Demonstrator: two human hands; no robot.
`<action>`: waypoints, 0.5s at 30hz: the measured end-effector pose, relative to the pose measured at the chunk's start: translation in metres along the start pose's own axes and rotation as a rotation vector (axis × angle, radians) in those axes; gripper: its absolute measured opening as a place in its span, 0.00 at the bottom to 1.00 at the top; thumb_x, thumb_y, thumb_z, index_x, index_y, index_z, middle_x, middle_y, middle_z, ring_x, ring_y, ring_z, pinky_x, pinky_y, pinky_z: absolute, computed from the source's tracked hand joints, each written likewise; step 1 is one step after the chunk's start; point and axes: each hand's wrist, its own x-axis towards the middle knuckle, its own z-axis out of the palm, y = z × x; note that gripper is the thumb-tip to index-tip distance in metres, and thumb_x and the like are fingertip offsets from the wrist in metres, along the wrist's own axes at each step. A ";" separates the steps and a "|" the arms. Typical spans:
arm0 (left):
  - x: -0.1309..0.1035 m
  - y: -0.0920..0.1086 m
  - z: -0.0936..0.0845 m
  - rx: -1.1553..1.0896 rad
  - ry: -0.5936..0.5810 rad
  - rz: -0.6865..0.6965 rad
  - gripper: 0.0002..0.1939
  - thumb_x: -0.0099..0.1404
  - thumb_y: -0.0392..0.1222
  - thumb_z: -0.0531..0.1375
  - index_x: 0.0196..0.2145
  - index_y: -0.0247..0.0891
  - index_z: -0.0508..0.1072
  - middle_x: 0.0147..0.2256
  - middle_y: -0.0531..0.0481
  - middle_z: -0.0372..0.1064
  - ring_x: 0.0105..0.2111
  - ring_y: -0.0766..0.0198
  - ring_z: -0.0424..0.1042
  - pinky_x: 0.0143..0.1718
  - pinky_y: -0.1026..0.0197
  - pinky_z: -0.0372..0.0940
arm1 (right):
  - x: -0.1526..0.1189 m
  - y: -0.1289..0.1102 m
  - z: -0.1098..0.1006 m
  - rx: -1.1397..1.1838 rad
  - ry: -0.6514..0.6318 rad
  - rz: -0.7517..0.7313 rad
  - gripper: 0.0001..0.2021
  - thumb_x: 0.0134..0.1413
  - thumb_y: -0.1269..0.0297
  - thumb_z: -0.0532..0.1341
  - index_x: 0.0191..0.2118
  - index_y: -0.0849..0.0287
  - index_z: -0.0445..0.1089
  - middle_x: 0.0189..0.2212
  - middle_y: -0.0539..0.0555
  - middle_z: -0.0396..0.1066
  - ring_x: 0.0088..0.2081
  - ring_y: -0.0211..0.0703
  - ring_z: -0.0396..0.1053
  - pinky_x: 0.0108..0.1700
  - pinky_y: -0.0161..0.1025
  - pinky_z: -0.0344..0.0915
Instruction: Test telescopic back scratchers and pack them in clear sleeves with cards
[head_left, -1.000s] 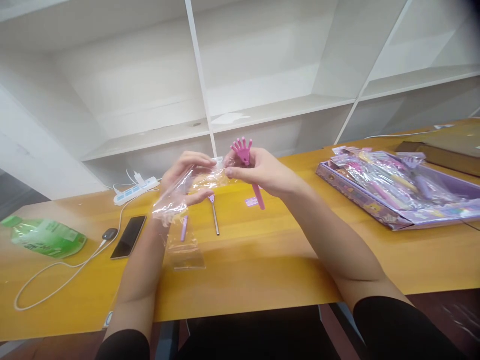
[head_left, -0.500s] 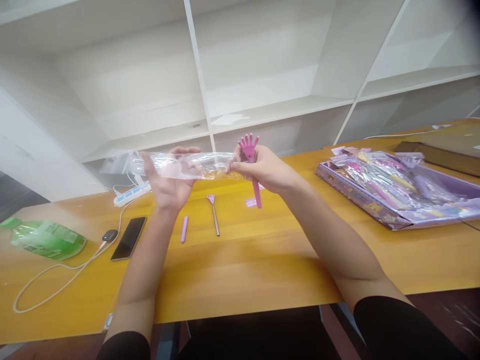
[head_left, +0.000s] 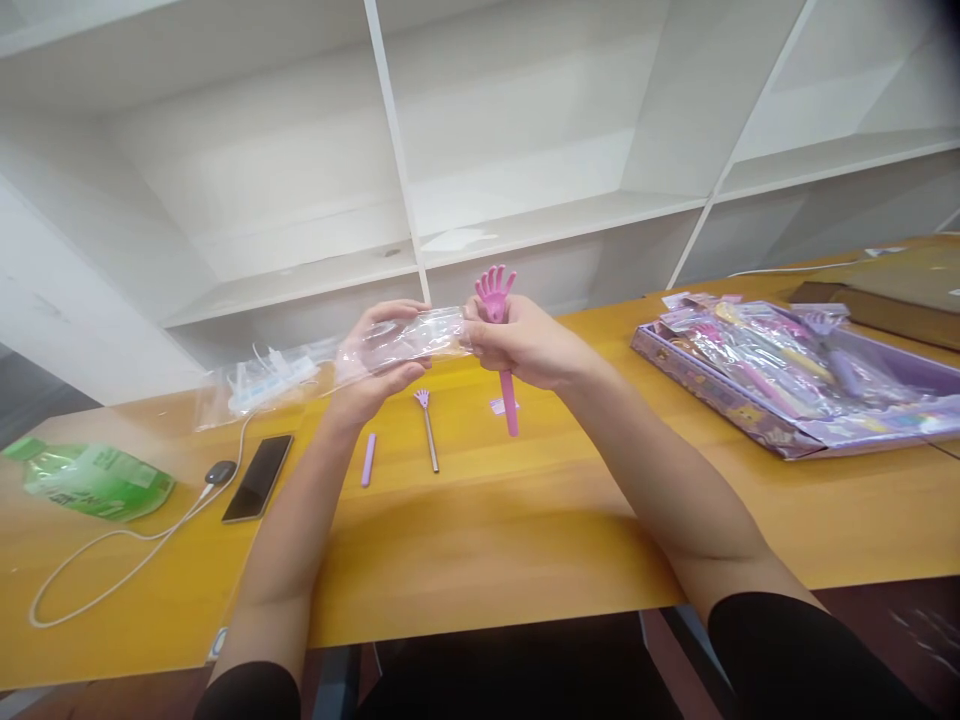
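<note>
A clear plastic bag (head_left: 435, 333) stretches between my two hands above the table. My left hand (head_left: 367, 365) curls around it, fingers above and thumb below, and the loose end (head_left: 217, 395) hangs out to the left. My right hand (head_left: 525, 340) is closed on a pink back scratcher (head_left: 495, 290) with a hand-shaped head, held upright, and pinches the bag's right end too. On the table below lie a back scratcher with a lilac head and metal rod (head_left: 429, 430) and a separate purple handle tube (head_left: 369, 460). A small printed label (head_left: 498, 407) lies behind the pink handle.
At the right stands a purple printed box (head_left: 795, 440) of bagged back scratchers. A green-labelled bottle (head_left: 97, 478), a phone (head_left: 259, 478), a white cable (head_left: 97, 540) and a power strip (head_left: 274, 385) are at the left. White shelving (head_left: 525, 235) rises behind the table.
My left hand has turned and curled around the bag, where its fingers were spread before. The bag's left end has dropped lower. The pink back scratcher's handle hangs slightly lower and straighter.
</note>
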 end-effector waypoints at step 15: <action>0.007 0.007 -0.019 0.028 0.153 0.060 0.28 0.59 0.52 0.81 0.55 0.47 0.83 0.55 0.43 0.78 0.51 0.55 0.82 0.45 0.58 0.84 | -0.044 -0.037 -0.012 -0.981 0.339 -0.662 0.17 0.81 0.55 0.59 0.62 0.45 0.83 0.45 0.59 0.70 0.47 0.51 0.73 0.53 0.54 0.77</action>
